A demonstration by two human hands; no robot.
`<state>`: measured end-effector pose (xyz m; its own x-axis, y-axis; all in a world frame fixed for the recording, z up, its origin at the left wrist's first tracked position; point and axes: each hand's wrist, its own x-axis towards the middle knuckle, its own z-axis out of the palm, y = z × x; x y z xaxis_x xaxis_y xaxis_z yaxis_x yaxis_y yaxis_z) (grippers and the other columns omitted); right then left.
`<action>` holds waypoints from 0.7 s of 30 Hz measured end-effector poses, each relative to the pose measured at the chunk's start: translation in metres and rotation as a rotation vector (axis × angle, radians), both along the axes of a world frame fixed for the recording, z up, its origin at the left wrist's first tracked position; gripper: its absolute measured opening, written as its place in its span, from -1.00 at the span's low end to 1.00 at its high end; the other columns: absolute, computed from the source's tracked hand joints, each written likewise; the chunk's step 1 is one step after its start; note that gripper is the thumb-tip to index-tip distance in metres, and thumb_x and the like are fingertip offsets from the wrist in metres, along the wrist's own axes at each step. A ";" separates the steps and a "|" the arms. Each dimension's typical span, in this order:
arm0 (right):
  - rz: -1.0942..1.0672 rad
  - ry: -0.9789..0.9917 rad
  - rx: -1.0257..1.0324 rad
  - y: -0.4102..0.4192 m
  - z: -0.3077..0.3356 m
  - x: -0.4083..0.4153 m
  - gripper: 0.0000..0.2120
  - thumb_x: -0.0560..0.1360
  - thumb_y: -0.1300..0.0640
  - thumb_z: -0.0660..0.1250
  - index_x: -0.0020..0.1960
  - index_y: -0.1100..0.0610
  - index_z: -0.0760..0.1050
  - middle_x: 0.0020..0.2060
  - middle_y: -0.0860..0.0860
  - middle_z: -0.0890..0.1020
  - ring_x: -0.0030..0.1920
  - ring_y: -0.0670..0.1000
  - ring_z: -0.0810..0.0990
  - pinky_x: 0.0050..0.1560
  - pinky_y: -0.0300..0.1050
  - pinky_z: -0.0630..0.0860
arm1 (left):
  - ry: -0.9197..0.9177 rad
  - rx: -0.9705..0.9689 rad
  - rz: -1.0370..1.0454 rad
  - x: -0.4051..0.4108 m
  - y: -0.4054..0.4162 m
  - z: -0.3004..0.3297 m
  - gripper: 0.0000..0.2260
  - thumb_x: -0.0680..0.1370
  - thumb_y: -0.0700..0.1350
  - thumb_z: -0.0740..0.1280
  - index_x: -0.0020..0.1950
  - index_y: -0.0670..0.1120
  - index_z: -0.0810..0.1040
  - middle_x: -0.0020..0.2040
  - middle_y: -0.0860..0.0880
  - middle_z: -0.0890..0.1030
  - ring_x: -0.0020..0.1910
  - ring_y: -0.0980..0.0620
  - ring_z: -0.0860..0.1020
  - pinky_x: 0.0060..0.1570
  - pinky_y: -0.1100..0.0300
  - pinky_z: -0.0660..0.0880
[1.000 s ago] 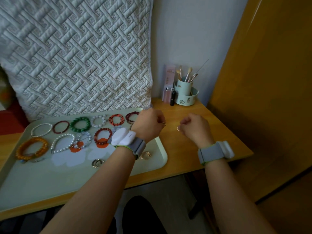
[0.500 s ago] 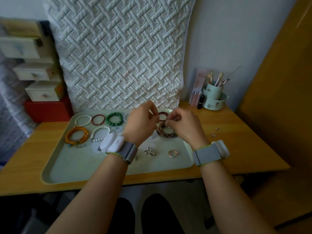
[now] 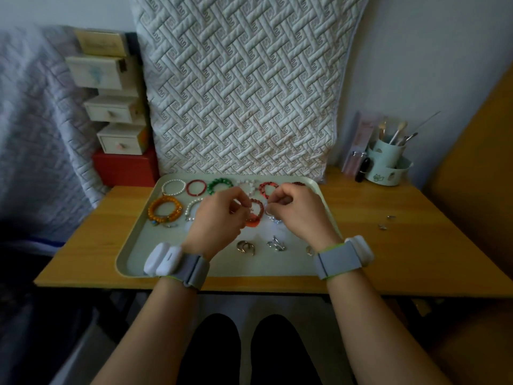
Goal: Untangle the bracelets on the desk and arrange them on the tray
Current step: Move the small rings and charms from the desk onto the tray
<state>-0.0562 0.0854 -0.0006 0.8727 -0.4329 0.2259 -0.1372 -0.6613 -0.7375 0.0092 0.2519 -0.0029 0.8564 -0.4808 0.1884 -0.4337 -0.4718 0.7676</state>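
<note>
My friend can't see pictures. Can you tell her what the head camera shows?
Two hands, left hand and right hand, hover over a pale green tray on a wooden desk, each pinching something small between them. Beaded bracelets lie in rows on the tray, including a green bracelet and an orange bracelet.

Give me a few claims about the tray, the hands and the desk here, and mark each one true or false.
1. Both hands work over the tray. True: the left hand and right hand are above it.
2. The green bracelet lies in the tray's back row. True.
3. The amber bracelet lies on the bare desk. False: it lies in the tray's left part.
4. The brush cup stands at the desk's left back corner. False: at the right back corner.
5. Small metal pieces lie on the desk right of the tray. True.
</note>
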 end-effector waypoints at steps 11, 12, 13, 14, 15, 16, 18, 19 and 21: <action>0.113 0.037 -0.020 0.041 -0.008 0.013 -0.94 0.39 0.12 0.52 -0.18 0.02 0.65 -0.32 -0.14 0.66 -0.27 -0.17 0.60 -0.23 -0.24 0.50 | -0.043 0.269 0.063 0.009 0.047 -0.015 -0.83 0.49 -0.21 0.38 -0.09 0.05 0.70 -0.12 0.09 0.69 -0.07 0.09 0.63 -0.02 0.22 0.54; 0.116 0.048 -0.023 0.043 -0.009 0.014 -0.93 0.39 0.11 0.53 -0.17 0.01 0.65 -0.30 -0.13 0.67 -0.25 -0.16 0.61 -0.23 -0.25 0.50 | -0.039 0.297 0.059 0.010 0.049 -0.016 -0.82 0.49 -0.21 0.38 -0.08 0.05 0.70 -0.10 0.08 0.69 -0.06 0.08 0.63 -0.01 0.20 0.56; 0.121 0.059 -0.024 0.046 -0.010 0.014 -0.93 0.38 0.10 0.53 -0.17 0.00 0.65 -0.29 -0.13 0.67 -0.23 -0.15 0.62 -0.22 -0.24 0.50 | -0.034 0.319 0.057 0.010 0.050 -0.016 -0.82 0.48 -0.20 0.37 -0.07 0.05 0.70 -0.09 0.07 0.69 -0.07 0.07 0.63 0.00 0.17 0.58; 0.127 0.070 -0.023 0.047 -0.011 0.015 -0.92 0.37 0.09 0.53 -0.18 0.00 0.65 -0.29 -0.12 0.67 -0.23 -0.14 0.62 -0.22 -0.23 0.51 | -0.026 0.336 0.058 0.011 0.050 -0.016 -0.82 0.48 -0.20 0.37 -0.07 0.06 0.69 -0.09 0.06 0.68 -0.07 0.06 0.63 0.00 0.14 0.59; 0.135 0.083 -0.022 0.050 -0.012 0.016 -0.92 0.37 0.08 0.54 -0.18 -0.01 0.65 -0.30 -0.12 0.67 -0.22 -0.13 0.62 -0.21 -0.20 0.52 | -0.022 0.351 0.062 0.011 0.051 -0.017 -0.83 0.47 -0.19 0.37 -0.08 0.06 0.69 -0.09 0.06 0.67 -0.08 0.05 0.63 0.00 0.11 0.60; 0.142 0.095 -0.021 0.052 -0.013 0.017 -0.91 0.36 0.07 0.54 -0.18 -0.01 0.65 -0.30 -0.12 0.67 -0.22 -0.13 0.62 -0.19 -0.19 0.53 | -0.021 0.364 0.067 0.012 0.051 -0.017 -0.84 0.47 -0.18 0.38 -0.09 0.07 0.68 -0.09 0.06 0.67 -0.08 0.05 0.63 -0.01 0.10 0.61; 0.156 0.122 -0.023 0.056 -0.014 0.018 -0.90 0.35 0.06 0.55 -0.17 -0.01 0.65 -0.30 -0.12 0.66 -0.21 -0.13 0.63 -0.16 -0.17 0.55 | -0.030 0.386 0.078 0.011 0.051 -0.018 -0.86 0.47 -0.16 0.39 -0.09 0.08 0.68 -0.10 0.06 0.66 -0.08 0.05 0.62 -0.04 0.11 0.60; 0.164 0.137 -0.027 0.058 -0.015 0.019 -0.90 0.36 0.05 0.55 -0.17 -0.01 0.65 -0.29 -0.12 0.66 -0.21 -0.13 0.63 -0.14 -0.15 0.56 | -0.034 0.392 0.082 0.011 0.051 -0.018 -0.87 0.47 -0.16 0.40 -0.10 0.08 0.67 -0.11 0.07 0.66 -0.09 0.06 0.62 -0.05 0.12 0.60; 0.182 0.165 -0.039 0.061 -0.017 0.022 -0.91 0.37 0.04 0.54 -0.17 -0.01 0.65 -0.29 -0.14 0.65 -0.20 -0.13 0.62 -0.10 -0.11 0.58 | -0.031 0.394 0.082 0.011 0.052 -0.019 -0.87 0.47 -0.16 0.40 -0.09 0.08 0.68 -0.11 0.07 0.66 -0.09 0.06 0.62 -0.07 0.15 0.58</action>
